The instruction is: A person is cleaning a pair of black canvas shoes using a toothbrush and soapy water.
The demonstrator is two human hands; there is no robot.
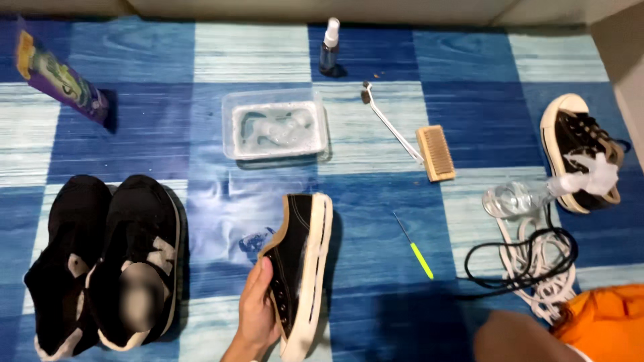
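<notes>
The left hand [258, 312] has its grip closed around a black canvas sneaker [298, 268] with a white rubber sole, tipped on its side on the blue checkered mat [376, 281]. The right hand cannot be seen. Behind the sneaker, a clear plastic tub [275, 125] holds soapy water, and a wooden brush [436, 153] lies near it.

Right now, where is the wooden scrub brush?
In the head view, the wooden scrub brush lies right of centre on the checked mat, touching a long-handled brush.
</notes>
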